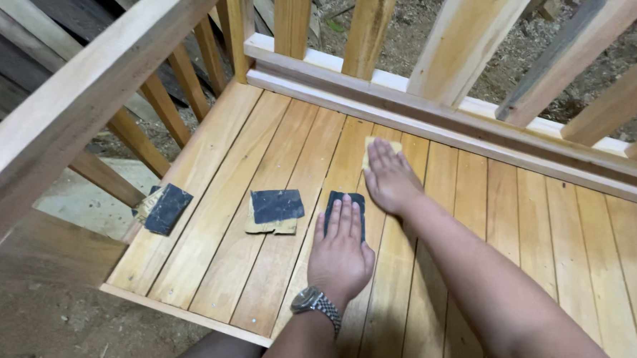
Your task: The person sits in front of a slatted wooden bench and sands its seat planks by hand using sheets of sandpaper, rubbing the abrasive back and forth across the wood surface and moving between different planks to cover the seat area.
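Two bare hands are lying flat on a slatted platform of pale varnished wooden planks (477,215). Nearest, the left hand (340,253), wearing a silver metal wristwatch (314,302), is pressing palm down with its fingers (343,215) straight and close together over a dark rectangular sheet of sandpaper (355,199), whose corners are showing just beyond the fingertips. Farther out, the right hand (389,179) is resting flat, fingers together, on a yellowish sheet of sandpaper (392,145) peeking out past the fingertips. Left of the left fingers, a torn dark sandpaper sheet with a tan backing (277,209) is lying on the planks, and farther left another dark sandpaper piece (166,208) is sitting at the platform's edge. Beyond the right fingers, a wooden railing of upright pale slats (369,26) is standing.
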Available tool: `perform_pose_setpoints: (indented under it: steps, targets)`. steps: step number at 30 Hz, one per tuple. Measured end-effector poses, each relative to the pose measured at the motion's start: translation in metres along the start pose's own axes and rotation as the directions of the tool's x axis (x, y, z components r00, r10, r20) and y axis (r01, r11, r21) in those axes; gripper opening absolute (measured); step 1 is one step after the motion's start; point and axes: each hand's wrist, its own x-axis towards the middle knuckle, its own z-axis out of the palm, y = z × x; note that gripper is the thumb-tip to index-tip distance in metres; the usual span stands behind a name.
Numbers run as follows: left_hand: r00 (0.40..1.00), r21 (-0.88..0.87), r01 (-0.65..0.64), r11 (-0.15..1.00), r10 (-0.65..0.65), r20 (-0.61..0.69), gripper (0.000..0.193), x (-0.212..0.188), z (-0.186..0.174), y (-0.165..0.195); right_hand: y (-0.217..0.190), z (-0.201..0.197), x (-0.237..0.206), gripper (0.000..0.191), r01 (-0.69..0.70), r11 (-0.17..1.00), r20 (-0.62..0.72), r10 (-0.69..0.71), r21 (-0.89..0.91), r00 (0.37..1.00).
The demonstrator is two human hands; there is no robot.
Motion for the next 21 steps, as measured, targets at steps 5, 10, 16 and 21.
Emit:
perform_pose_setpoints:
  steps: [5, 10, 16, 21]
  targets:
    - [0.999, -0.026, 0.01, 1.0, -0.009, 0.034, 0.075, -0.002, 0.003, -0.002, -0.008, 0.005, 0.009, 0.067, -0.079, 0.997, -0.043, 0.078, -0.015, 0.996]
    - [0.999, -0.002, 0.019, 1.0, -0.019, 0.045, 0.074, 0.001, -0.001, 0.001, -0.015, 0.016, -0.054, 0.067, 0.078, 0.996, 0.007, -0.077, -0.049, 0.997]
    - [0.996, -0.02, 0.059, 0.998, -0.058, 0.069, 0.075, -0.001, -0.005, 0.004, -0.002, -0.002, -0.02, 0.066, 0.026, 0.995, 0.026, -0.024, -0.096, 0.999]
    - [0.998, -0.012, 0.046, 0.999, -0.046, 0.046, 0.076, -0.001, -0.003, 0.003, -0.02, -0.001, -0.002, 0.068, -0.148, 0.988, -0.035, 0.146, -0.042, 0.989]
